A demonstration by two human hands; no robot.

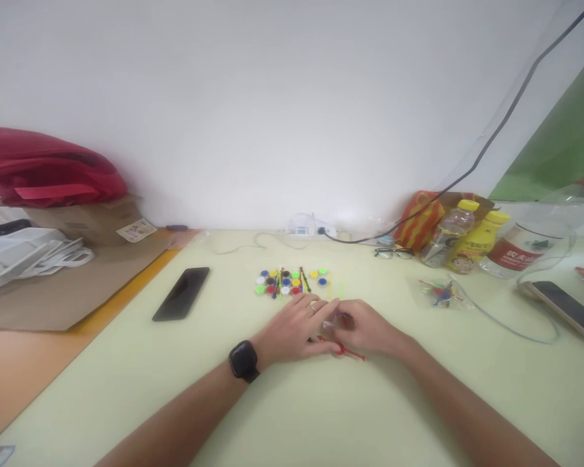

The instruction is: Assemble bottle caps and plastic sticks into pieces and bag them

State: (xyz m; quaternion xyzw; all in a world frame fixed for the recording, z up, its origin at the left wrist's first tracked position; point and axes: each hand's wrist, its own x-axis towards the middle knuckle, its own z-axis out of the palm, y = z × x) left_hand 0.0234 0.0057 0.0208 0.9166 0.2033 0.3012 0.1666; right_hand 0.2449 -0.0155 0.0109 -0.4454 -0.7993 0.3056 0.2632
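My left hand, with a black watch on the wrist, lies on the pale green table, fingers partly stretched toward my right hand. My right hand is curled, its fingers pinched on a small thin piece I cannot make out. A red thin piece lies on the table under both hands. Just beyond them sits a cluster of small coloured caps and sticks.
A black phone lies to the left. A clear bag of coloured pieces, glasses, bottles and a second phone are to the right. Boxes and a red bag fill the left side.
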